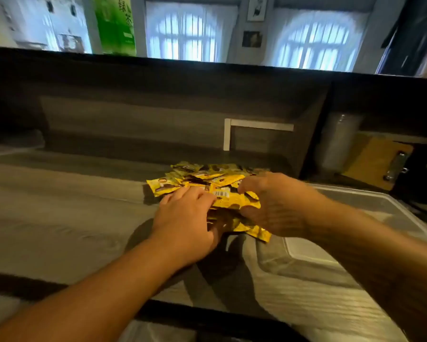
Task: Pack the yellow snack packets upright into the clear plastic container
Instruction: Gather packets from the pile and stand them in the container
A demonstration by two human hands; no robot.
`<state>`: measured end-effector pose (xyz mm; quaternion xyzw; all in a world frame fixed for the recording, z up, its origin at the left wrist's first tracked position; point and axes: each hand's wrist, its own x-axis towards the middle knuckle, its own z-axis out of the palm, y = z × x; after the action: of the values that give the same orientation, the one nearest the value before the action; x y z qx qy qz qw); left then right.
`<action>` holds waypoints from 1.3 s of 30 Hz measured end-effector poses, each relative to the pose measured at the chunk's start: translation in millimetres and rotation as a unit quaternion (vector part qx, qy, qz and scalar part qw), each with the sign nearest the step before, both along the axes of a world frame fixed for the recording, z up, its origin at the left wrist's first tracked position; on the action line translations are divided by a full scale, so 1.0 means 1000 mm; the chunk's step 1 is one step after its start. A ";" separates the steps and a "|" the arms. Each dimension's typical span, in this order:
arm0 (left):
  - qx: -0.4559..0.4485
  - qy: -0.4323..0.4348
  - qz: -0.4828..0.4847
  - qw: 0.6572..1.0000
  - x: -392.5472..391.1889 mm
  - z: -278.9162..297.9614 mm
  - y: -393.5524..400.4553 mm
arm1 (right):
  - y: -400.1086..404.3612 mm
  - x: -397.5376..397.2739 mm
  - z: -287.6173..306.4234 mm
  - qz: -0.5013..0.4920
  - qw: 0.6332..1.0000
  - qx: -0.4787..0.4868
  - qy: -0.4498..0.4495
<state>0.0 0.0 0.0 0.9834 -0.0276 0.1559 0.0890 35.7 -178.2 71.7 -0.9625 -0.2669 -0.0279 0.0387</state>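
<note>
A grey wood-grain counter (59,218) fills the view, backed by a raised dark ledge, with two arched windows (190,33) glowing beyond it. A heap of flat, crinkly yellow snack packets (207,178) lies near the middle of the counter, some overlapping, one showing a white barcode.

The left hand (185,215) rests palm down on the near left side of the heap, fingers lightly curled over the packets. The right hand (274,201) comes in from the right, its fingers curled around the edge of several packets; how firmly it holds them cannot be told through the blur.

Just right of the heap, partly under the right forearm, sits the clear plastic container (368,206), shallow and rectangular with rounded corners; no packets show inside it. Its near rim touches a lower packet.

To the far right stand a brown clipboard (377,161) with a metal clip and a stack of clear cups (335,139). A white L-shaped strip (232,129) is set against the back panel. The counter to the left of the heap is open; a dark strip runs along its near edge.
</note>
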 end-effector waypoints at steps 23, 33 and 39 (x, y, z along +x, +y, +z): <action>-0.173 -0.217 0.002 0.961 -0.012 -0.040 0.027 | 0.027 -0.002 -0.062 0.018 0.992 0.047 -0.117; -0.225 -0.249 -0.043 0.941 -0.019 -0.031 0.025 | -0.005 -0.010 -0.038 -0.028 0.922 0.343 -0.178; -0.349 -0.249 -0.011 0.903 -0.024 -0.014 0.010 | -0.046 -0.007 -0.005 -0.093 0.838 0.538 -0.025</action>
<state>-24.3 10.4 -14.2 0.8181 -0.0033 0.3948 0.4180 28.8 -224.6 66.5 -0.8094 -0.1203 -0.1946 0.5408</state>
